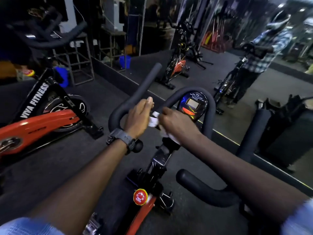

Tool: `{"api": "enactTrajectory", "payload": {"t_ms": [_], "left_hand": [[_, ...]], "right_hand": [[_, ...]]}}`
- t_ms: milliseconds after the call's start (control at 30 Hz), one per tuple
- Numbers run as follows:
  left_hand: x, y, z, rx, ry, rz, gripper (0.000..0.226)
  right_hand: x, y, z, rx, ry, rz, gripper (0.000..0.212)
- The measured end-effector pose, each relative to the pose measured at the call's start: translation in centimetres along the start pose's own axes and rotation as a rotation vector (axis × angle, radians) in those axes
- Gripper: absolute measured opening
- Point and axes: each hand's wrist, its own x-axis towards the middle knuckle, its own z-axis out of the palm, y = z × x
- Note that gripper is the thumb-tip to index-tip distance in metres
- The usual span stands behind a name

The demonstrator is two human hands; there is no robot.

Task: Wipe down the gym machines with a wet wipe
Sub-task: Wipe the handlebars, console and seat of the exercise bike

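A red and black spin bike stands right under me, its black foam handlebar (144, 83) curving round a small console (193, 106). A white wet wipe (154, 120) is bunched between my two hands over the middle of the handlebar. My left hand (138, 116), with a black watch on its wrist, holds one side of the wipe, thumb pointing up. My right hand (176, 122) grips the other side, and more wipe hangs below it. A red stop knob (140, 196) sits on the frame below my arms.
A second red spin bike (39, 116) marked VIVA FITNESS stands to the left. A wall mirror (237, 53) ahead reflects the bikes and me. A black padded roller (254, 133) and a frame stand at the right. A metal rack (81, 61) is at the back left.
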Motion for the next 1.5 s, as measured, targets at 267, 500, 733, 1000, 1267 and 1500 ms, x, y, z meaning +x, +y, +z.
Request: {"api": "enactTrajectory", "payload": {"t_ms": [267, 500, 733, 1000, 1267, 1500], "left_hand": [[0.1, 0.2, -0.1, 0.004, -0.019, 0.041, 0.051], [0.3, -0.1, -0.2, -0.146, 0.009, -0.024, 0.062], [0.8, 0.4, 0.4, -0.054, -0.034, -0.012, 0.037], [3.7, 1.5, 0.8, -0.233, -0.007, -0.084, 0.051], [3.7, 2.9, 3.6, -0.272, -0.062, -0.066, 0.099], [2.4, 1.4, 5.5, -0.159, -0.065, 0.077, 0.046]], "right_hand": [[-4.8, 2.2, 1.0, -0.022, 0.098, 0.046, 0.017], [4.1, -3.3, 0.8, -0.036, 0.047, 0.014, 0.040], [8.6, 4.4, -5.2, -0.248, -0.062, 0.410, 0.031], [8.4, 1.9, -3.6, -0.206, -0.159, 0.118, 0.024], [8.9, 12.4, -6.1, -0.002, -0.129, 0.391, 0.023], [7.6, 11.5, -6.2, 0.259, -0.169, 0.246, 0.023]]}}
